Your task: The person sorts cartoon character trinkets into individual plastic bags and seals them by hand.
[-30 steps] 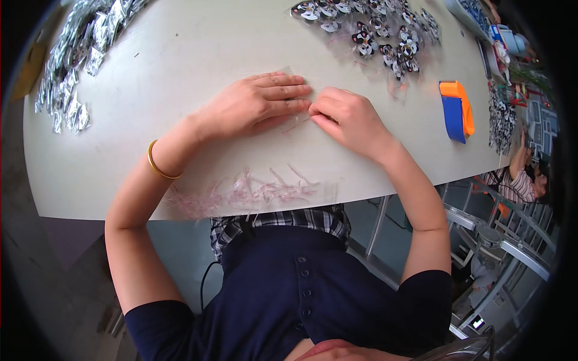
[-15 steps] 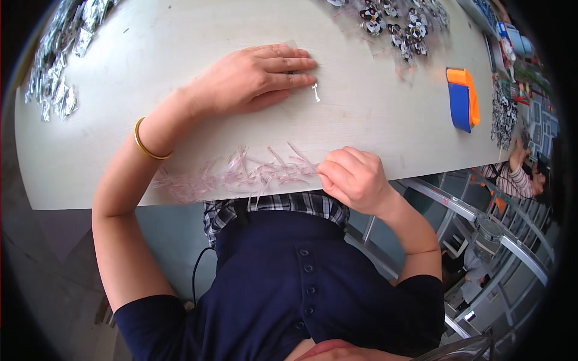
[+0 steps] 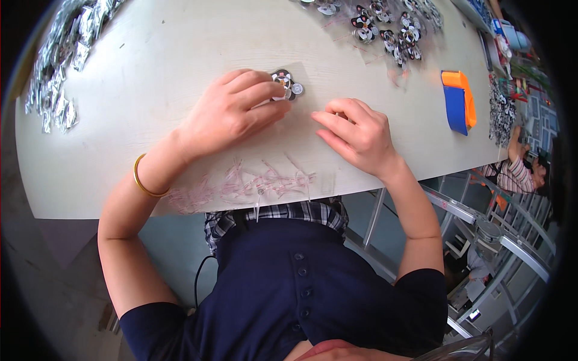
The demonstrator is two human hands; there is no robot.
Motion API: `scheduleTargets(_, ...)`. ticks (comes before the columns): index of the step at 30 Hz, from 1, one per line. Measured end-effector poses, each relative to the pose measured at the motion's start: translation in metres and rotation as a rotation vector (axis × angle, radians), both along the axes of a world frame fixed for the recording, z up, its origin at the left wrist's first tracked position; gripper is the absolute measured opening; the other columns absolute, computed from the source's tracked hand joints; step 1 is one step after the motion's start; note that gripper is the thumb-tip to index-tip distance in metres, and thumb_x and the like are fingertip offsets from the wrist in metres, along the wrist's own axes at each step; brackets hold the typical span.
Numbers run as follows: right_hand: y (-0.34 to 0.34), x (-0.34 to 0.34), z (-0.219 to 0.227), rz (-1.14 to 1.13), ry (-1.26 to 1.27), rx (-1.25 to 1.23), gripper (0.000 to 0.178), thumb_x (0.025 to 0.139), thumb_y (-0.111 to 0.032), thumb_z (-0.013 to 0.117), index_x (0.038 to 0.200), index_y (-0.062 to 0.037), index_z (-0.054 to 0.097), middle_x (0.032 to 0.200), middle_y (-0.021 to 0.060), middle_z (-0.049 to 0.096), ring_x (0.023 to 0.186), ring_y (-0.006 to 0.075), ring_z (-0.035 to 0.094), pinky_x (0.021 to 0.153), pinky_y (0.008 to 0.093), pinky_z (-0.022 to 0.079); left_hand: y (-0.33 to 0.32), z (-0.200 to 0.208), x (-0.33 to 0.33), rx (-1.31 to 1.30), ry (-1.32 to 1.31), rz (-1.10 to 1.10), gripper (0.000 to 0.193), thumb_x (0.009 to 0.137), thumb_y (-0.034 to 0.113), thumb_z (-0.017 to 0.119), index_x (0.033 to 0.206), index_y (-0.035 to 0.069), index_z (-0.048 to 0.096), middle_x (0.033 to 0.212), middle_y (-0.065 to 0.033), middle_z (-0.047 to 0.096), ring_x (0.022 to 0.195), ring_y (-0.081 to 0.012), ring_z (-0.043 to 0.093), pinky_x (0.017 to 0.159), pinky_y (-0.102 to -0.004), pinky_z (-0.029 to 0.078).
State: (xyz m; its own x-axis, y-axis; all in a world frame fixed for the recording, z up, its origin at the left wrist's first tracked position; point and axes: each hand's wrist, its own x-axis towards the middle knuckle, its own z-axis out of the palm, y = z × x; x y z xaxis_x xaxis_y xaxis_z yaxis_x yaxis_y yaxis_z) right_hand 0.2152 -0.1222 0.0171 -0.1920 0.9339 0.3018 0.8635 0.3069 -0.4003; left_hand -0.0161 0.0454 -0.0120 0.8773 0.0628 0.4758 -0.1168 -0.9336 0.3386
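Observation:
My left hand (image 3: 238, 109), a gold bangle on its wrist, has its fingers bent together at the near edge of a small clear plastic bag (image 3: 301, 72). Inside the bag lies a flat black-and-white trinket (image 3: 295, 88) with rounded parts, partly covered by my fingers. To the right of the bag, my right hand (image 3: 359, 133) hovers with thumb and forefinger apart and nothing visible between them. Torn clear strips with pink marks (image 3: 241, 183) are heaped along the near table edge, below both hands.
Many bagged black-and-white trinkets (image 3: 391, 36) lie at the far right. Silvery packets (image 3: 72, 54) are piled at the far left. A blue and orange object (image 3: 459, 102) stands at the right of the table (image 3: 373, 78). Metal rails and another person (image 3: 527, 174) are beyond it.
My right hand has moved from the strips, where its fingers were pinched, away from me toward the bag and opened. My left hand has gone from flat to bent, uncovering the bagged trinket.

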Motion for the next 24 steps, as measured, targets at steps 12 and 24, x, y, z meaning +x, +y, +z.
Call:
scheduleTargets(12,0.006,0.000,-0.015,0.064,0.054,0.010,0.020,0.078,-0.006,0.079,0.097,-0.0054,0.071,0.095,0.0047,0.066,0.080,0.0219,0.066,0.063,0.0339,0.054,-0.033,0.005,-0.009,0.037,0.032,0.122,0.035,0.075,0.017,0.085,0.107,0.005,0.075,0.112,-0.0074,0.073,0.103,-0.0252,0.069,0.091,-0.0441,0.058)
scheduleTargets(24,0.012,-0.004,-0.018,-0.056,0.157,-0.021,0.023,0.079,-0.014,0.084,0.100,-0.0109,0.076,0.093,0.0017,0.064,0.078,0.0207,0.062,0.065,0.0365,0.051,-0.026,0.002,-0.005,-0.119,-0.002,0.234,0.019,0.078,0.012,0.080,0.095,0.009,0.073,0.103,-0.0031,0.071,0.095,-0.0232,0.064,0.094,-0.0419,0.050)
